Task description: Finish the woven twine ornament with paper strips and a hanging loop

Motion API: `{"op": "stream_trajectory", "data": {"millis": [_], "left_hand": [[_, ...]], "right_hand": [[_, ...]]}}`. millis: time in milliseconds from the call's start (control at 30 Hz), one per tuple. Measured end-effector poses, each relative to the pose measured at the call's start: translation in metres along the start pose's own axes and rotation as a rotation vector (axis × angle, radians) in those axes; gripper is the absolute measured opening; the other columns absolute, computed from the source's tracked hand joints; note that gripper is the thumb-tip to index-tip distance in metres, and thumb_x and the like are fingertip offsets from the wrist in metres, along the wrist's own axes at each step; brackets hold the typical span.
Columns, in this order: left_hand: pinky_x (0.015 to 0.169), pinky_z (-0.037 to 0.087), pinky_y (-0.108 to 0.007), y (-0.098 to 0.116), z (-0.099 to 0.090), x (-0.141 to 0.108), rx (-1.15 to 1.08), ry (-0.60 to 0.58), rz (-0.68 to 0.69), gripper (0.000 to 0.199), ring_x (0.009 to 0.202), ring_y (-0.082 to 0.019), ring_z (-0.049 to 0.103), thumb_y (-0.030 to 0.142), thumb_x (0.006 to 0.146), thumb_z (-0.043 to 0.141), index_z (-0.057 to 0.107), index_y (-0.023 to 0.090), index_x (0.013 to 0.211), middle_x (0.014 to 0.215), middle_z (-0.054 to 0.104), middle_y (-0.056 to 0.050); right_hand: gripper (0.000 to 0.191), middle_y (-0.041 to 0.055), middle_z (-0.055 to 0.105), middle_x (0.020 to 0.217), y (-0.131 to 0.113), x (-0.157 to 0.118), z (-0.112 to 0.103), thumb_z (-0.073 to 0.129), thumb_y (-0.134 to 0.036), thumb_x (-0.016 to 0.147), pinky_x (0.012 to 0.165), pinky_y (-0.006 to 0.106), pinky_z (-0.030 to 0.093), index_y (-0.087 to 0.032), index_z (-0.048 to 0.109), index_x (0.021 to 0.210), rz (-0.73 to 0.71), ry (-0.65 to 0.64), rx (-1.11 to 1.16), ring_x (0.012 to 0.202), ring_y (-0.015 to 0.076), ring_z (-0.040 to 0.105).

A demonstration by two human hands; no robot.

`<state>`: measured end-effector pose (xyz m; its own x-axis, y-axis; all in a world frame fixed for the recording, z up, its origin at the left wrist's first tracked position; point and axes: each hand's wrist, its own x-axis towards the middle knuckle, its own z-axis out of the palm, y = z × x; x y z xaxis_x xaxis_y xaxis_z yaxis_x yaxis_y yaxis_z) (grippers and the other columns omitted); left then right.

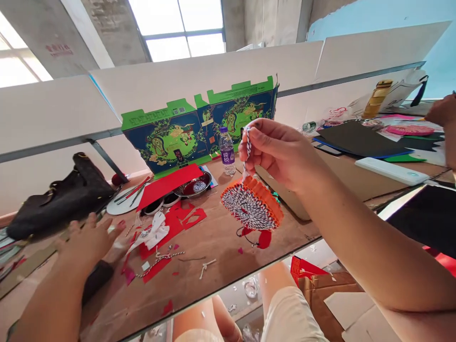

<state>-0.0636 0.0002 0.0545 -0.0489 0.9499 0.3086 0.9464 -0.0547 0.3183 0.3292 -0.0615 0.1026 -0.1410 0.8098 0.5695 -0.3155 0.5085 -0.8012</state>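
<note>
My right hand [276,149] pinches a twisted black-and-white cord [248,148] between thumb and fingers. From the cord hangs a round ornament [249,209], its face wound with black-and-white string and its rim of pleated orange material. It dangles above the table, tilted, near a red paper piece [264,239] with a thin dark loop. My left hand [87,242] is spread over the left of the table, holding nothing visible. Beside its wrist lies a dark object [99,280], partly hidden by the arm. Right of that hand are red paper scraps [174,223], crumpled white paper and loose cord.
A green and blue cardboard box [178,137] stands behind a water bottle [227,154]. A metal bowl [194,186] sits under red paper. At left is a dark handbag [60,194]. Black sheets [356,137] and a white device [392,171] lie at right, near another person's hand [441,111].
</note>
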Motion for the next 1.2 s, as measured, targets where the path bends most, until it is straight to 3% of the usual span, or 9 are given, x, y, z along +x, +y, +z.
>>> {"op": "stream_trajectory", "data": {"millis": [67, 167, 267, 367, 533, 833, 967, 1067, 1200], "left_hand": [[0.095, 0.024, -0.072, 0.006, 0.0, -0.016, -0.076, 0.06, -0.08, 0.028, 0.139, -0.052, 0.011, 0.048, 0.077, 0.057, 0.059, 0.02, 0.077, 0.126, 0.055, -0.018], [0.092, 0.04, -0.057, 0.036, 0.015, -0.065, -0.328, -0.007, -0.166, 0.047, 0.127, -0.042, 0.04, 0.066, 0.082, 0.045, 0.061, 0.024, 0.098, 0.119, 0.061, -0.01], [0.064, 0.053, -0.043, 0.079, 0.051, -0.124, -0.742, -0.4, -0.173, 0.086, 0.075, -0.031, 0.065, 0.093, 0.063, 0.034, 0.068, 0.019, 0.087, 0.084, 0.07, -0.013], [0.056, 0.054, -0.04, 0.117, 0.087, -0.156, -1.119, -0.699, -0.15, 0.106, 0.073, -0.03, 0.068, 0.099, 0.052, 0.032, 0.064, 0.016, 0.108, 0.097, 0.071, -0.019], [0.061, 0.053, -0.03, 0.138, 0.109, -0.151, -1.368, -0.687, -0.239, 0.062, 0.069, -0.019, 0.066, 0.072, 0.079, 0.047, 0.06, 0.014, 0.096, 0.091, 0.071, -0.015], [0.061, 0.038, -0.027, 0.12, 0.108, -0.15, -0.99, -0.65, -0.026, 0.01, 0.062, -0.019, 0.056, 0.033, 0.074, 0.069, 0.074, 0.024, 0.073, 0.063, 0.066, -0.003], [0.07, 0.041, -0.03, 0.115, 0.115, -0.145, -1.06, -0.565, -0.044, 0.041, 0.074, -0.02, 0.058, 0.038, 0.07, 0.074, 0.069, 0.026, 0.109, 0.091, 0.069, -0.005], [0.075, 0.046, -0.032, 0.116, 0.119, -0.134, -1.248, -0.501, -0.083, 0.077, 0.089, -0.022, 0.06, 0.068, 0.063, 0.07, 0.055, 0.024, 0.124, 0.121, 0.061, -0.012], [0.068, 0.05, -0.032, 0.124, 0.12, -0.124, -1.472, -0.497, -0.155, 0.083, 0.085, -0.022, 0.063, 0.085, 0.067, 0.048, 0.057, 0.018, 0.115, 0.113, 0.065, -0.015]], "right_hand": [[0.02, -0.0017, 0.063, 0.067, 0.008, 0.01, 0.01, 0.068, -0.034, 0.086, 0.047, 0.02, 0.05, -0.018, 0.057, 0.082, -0.027, -0.012, 0.034, 0.052, 0.008, 0.057], [0.016, -0.0012, 0.063, 0.067, 0.02, 0.022, 0.026, 0.066, -0.031, 0.088, 0.047, 0.02, 0.05, -0.017, 0.058, 0.082, -0.054, -0.016, 0.099, 0.052, 0.0084, 0.057], [0.014, -0.0007, 0.064, 0.066, 0.029, 0.029, 0.044, 0.063, -0.028, 0.089, 0.049, 0.02, 0.051, -0.017, 0.058, 0.082, -0.061, -0.002, 0.156, 0.052, 0.0087, 0.057], [0.013, -0.0003, 0.063, 0.066, 0.035, 0.031, 0.06, 0.055, -0.021, 0.093, 0.048, 0.02, 0.05, -0.016, 0.057, 0.082, -0.052, -0.005, 0.197, 0.051, 0.009, 0.056], [0.017, 0.0002, 0.063, 0.066, 0.037, 0.031, 0.072, 0.047, -0.016, 0.096, 0.048, 0.021, 0.049, -0.015, 0.056, 0.081, -0.012, -0.033, 0.188, 0.05, 0.0096, 0.056], [0.024, -0.0012, 0.059, 0.067, 0.018, 0.038, 0.056, 0.041, -0.018, 0.1, 0.052, 0.02, 0.048, -0.016, 0.056, 0.082, 0.029, -0.066, 0.149, 0.053, 0.0082, 0.053], [0.023, -0.0014, 0.057, 0.065, 0.013, 0.04, 0.055, 0.04, -0.019, 0.1, 0.05, 0.019, 0.046, -0.015, 0.055, 0.083, 0.046, -0.076, 0.143, 0.052, 0.0078, 0.051], [0.024, -0.0027, 0.055, 0.065, 0.008, 0.04, 0.054, 0.038, -0.019, 0.101, 0.048, 0.017, 0.044, -0.015, 0.054, 0.083, 0.059, -0.071, 0.156, 0.051, 0.0068, 0.05], [0.025, -0.0037, 0.053, 0.066, 0.006, 0.04, 0.054, 0.037, -0.019, 0.101, 0.048, 0.017, 0.042, -0.017, 0.053, 0.083, 0.075, -0.072, 0.188, 0.051, 0.0068, 0.048]]}}
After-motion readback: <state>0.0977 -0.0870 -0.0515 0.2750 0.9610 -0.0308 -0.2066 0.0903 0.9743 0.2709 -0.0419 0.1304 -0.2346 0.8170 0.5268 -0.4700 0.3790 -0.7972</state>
